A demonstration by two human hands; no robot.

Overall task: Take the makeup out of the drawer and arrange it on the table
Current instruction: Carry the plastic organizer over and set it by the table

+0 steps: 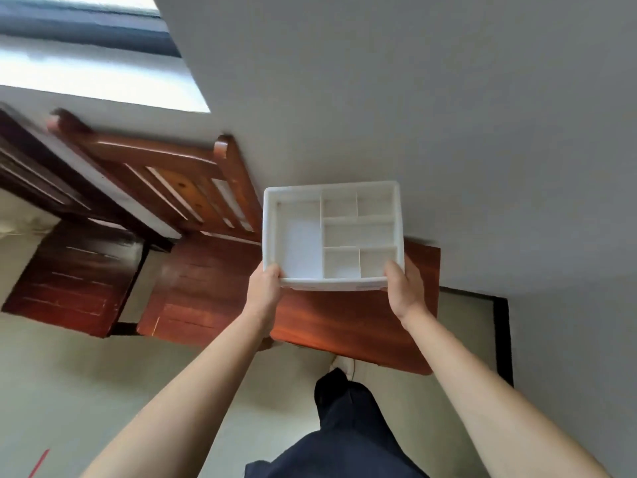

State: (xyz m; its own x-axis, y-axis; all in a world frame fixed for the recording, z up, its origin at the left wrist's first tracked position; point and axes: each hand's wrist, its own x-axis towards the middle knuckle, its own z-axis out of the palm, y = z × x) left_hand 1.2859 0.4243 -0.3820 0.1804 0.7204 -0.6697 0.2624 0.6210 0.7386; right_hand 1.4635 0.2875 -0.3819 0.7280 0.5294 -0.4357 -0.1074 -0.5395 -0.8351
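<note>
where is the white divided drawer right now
In the head view, centre frame: the white divided drawer is gripped at its near corners by the left hand and right hand, over the wooden table, right of the wooden chair.

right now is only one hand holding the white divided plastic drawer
No, both the left hand and right hand grip the near edge of the white divided plastic drawer.

The drawer [358, 232] is a white plastic tray in the middle of the frame, its open top facing the camera. It has one tall compartment on the left, and on the right two small ones, a wide one, then two more small ones. The left hand [265, 291] and right hand [403, 288] hold its near corners with thumbs over the rim, and the red-brown wooden table [344, 326] shows just below it in the frame.
</note>
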